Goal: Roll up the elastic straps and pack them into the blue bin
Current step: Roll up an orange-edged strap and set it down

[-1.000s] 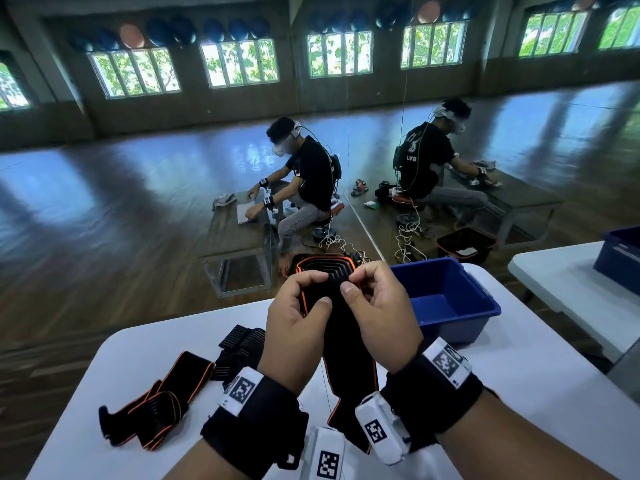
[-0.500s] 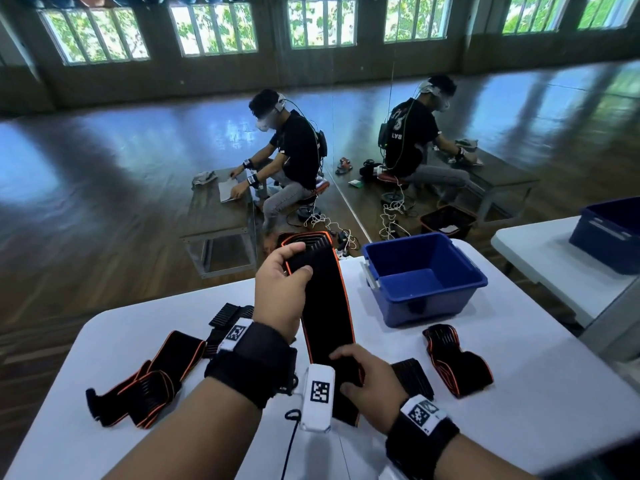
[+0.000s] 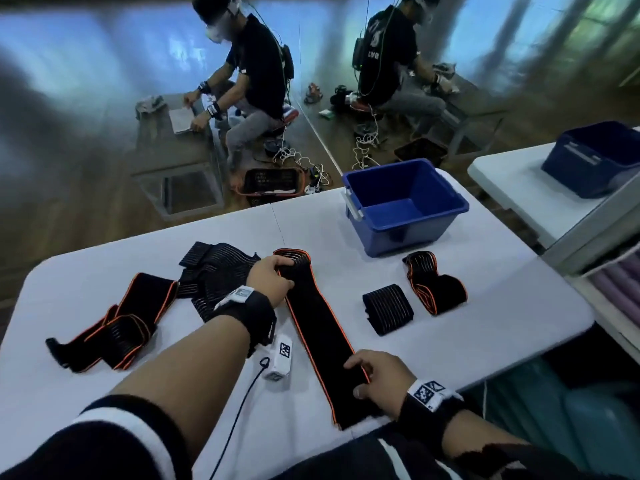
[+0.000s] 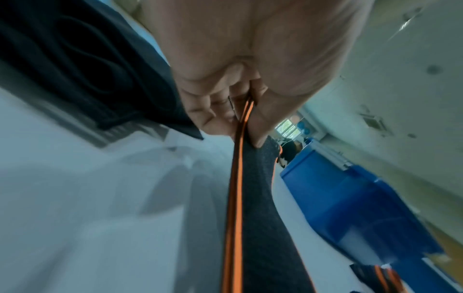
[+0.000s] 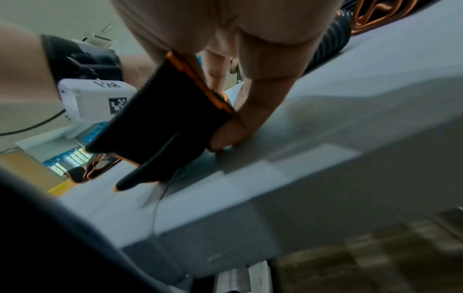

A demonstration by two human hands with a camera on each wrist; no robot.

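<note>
From the head camera, a long black strap with orange edging [image 3: 320, 337] lies stretched out flat on the white table [image 3: 485, 327], running from its far end near the middle of the table back to the near edge. The left hand [image 3: 272, 280] grips the far end, fingers curled over the top of it, while the right hand [image 3: 381, 379] pinches the near end at the strap's right edge. The blue bin [image 3: 405, 206] stands open on the far right part of the table, well apart from both hands. Between the bin and the stretched strap sit a rolled orange-edged strap [image 3: 434, 282] and, just beside it, a rolled all-black strap [image 3: 388, 308]. To the left lie a loose black strap heap [image 3: 214, 271] and a folded orange-edged strap [image 3: 114, 323]. A white tagged sensor box [image 3: 280, 362] hangs below the left wrist. In the left wrist view the thumb and curled fingers [image 4: 213, 111] clamp the strap's orange edge [image 4: 235, 198], which runs away along the table, with the bin [image 4: 350, 198] off to the right. In the right wrist view the picture is blurred, but the fingers [image 5: 253, 111] seem to pinch the strap's end [image 5: 160, 123] close above the table edge, the fingertips touching the tabletop.
</note>
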